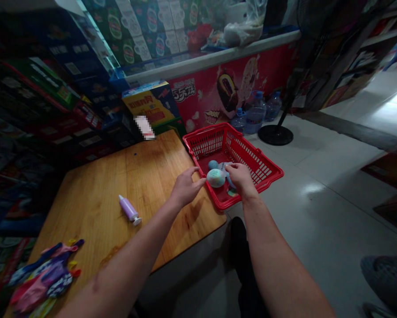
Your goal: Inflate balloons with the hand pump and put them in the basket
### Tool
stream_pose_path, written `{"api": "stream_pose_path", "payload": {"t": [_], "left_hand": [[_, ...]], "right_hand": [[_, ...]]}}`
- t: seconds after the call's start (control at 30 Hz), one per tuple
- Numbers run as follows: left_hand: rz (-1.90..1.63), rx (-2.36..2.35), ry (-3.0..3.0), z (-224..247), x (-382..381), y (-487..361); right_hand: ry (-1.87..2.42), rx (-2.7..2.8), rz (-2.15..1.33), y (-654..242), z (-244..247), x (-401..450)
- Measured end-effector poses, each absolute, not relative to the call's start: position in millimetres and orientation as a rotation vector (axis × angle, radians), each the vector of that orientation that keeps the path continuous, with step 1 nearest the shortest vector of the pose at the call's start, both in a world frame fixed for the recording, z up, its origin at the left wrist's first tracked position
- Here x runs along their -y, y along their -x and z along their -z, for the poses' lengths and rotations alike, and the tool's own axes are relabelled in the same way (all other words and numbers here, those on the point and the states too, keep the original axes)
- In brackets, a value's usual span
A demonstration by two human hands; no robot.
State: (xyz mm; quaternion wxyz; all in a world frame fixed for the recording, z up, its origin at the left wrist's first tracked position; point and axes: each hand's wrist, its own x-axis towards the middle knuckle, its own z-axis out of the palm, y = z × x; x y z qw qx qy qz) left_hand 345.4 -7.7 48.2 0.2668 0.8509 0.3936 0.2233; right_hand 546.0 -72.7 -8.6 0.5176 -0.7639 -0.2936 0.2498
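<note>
A small marbled pale-blue and white balloon (215,178), inflated to an egg shape, is over the near-left part of the red basket (267,176). My right hand (240,177) is closed, its fingertips pinching the pale neck end at the balloon's right side. My left hand (187,187) is open at the basket's left rim, thumb and fingers apart, with the thumb tip close to the balloon; I cannot tell whether they touch. Inside the basket sits a small blue round balloon (213,164), and more bluish shapes show partly behind my right hand.
On the wooden table (152,172) lie a purple balloon pump (129,210) and a heap of deflated balloons (49,278). Cartons (152,104) stand behind the table. Water bottles (255,112) and a fan base (275,134) are on the floor beyond the basket.
</note>
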Motion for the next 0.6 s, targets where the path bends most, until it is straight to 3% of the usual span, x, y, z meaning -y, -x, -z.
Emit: {"api": "stream_pose_path", "payload": {"t": [0.3,0.6], "left_hand": [[-0.837,-1.044,-2.241,-55.1,39.9,-243.3],[-0.948,-1.239,-2.086,-36.7,41.0,-103.6]], "right_hand": [[1.838,0.673,-0.515,-499.3,-16.2,63.7],[1.902,0.978,-0.345,-416.6,-19.8,46.7]]}}
